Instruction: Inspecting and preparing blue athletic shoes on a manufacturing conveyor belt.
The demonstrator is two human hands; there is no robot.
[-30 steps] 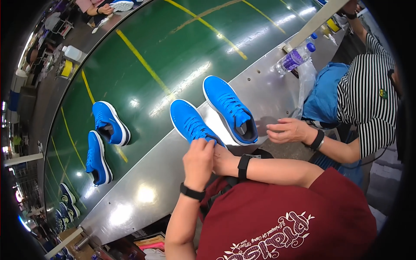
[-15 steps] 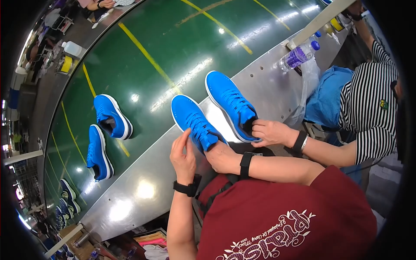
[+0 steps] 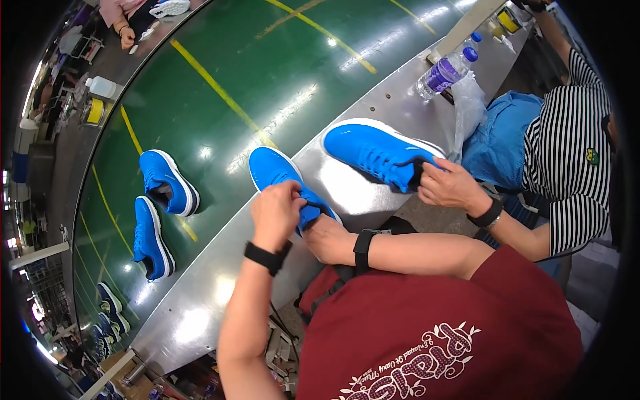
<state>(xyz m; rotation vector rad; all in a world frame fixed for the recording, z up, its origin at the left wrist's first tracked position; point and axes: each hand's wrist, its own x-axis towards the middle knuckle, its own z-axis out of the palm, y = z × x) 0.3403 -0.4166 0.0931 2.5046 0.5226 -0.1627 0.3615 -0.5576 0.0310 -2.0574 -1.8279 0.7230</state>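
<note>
A bright blue sneaker point(image 3: 272, 165) with a white sole lies at the belt's near edge, its toe pointing away from me. My left hand point(image 3: 275, 208) is closed over its lacing, fingertips pinched together at the laces; it covers most of them. My right hand point(image 3: 328, 240) reaches into the shoe's opening and holds it at the heel end, the fingers hidden inside. To the right, a co-worker's hand point(image 3: 450, 185) grips the heel of a matching blue sneaker point(image 3: 367, 150), which lies turned sideways on the metal edge.
The green belt point(image 3: 220, 133) with yellow lines carries another blue pair, a sneaker point(image 3: 170, 183) beside a second one point(image 3: 152, 240). Dark shoes point(image 3: 110, 310) stand farther left. Along the metal ledge point(image 3: 220, 277), a purple-labelled bottle point(image 3: 441, 75) stands near the striped-shirted co-worker point(image 3: 567, 153).
My left hand has moved from beside the shoe onto its laces, its fingers closing. My right hand and the shoe shifted slightly left. The co-worker's sneaker has turned sideways.
</note>
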